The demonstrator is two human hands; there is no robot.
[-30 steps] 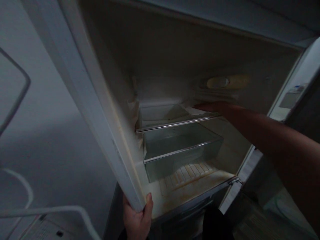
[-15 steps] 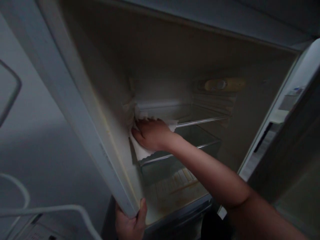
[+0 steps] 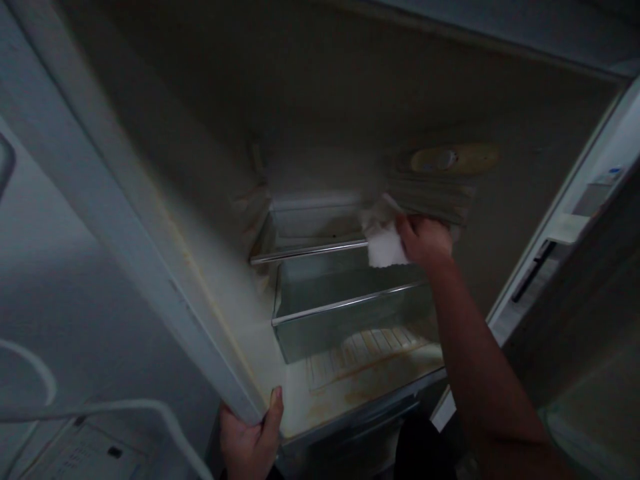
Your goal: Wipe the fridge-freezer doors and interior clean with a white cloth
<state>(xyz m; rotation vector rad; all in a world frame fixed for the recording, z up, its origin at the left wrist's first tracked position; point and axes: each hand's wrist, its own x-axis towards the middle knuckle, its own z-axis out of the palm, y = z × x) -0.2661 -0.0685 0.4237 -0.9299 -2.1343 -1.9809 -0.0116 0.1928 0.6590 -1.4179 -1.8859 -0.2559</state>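
Note:
Inside the fridge [image 3: 220, 287], my right hand [image 3: 427, 240] holds a white paper towel [image 3: 385, 243] near the right end of the glass shelf [image 3: 310, 251]. The towel hangs over the shelf's front edge, and part of it is hidden by my fingers. My left hand [image 3: 250, 433] grips the lower left front edge of the fridge body, its thumb on the inner side. Below the shelf sits a clear drawer [image 3: 345, 333] on the stained fridge floor [image 3: 345, 397].
A yellowed thermostat housing with a dial [image 3: 450, 160] is on the right inner wall. The open door [image 3: 590, 320] stands at the right. At the lower left, a white cable [image 3: 125, 405] runs in front of a pale box-like object [image 3: 90, 450]. The interior is dim.
My right hand has moved with the paper towel from the left side of the shelf to its right end. My left hand keeps its grip on the fridge edge.

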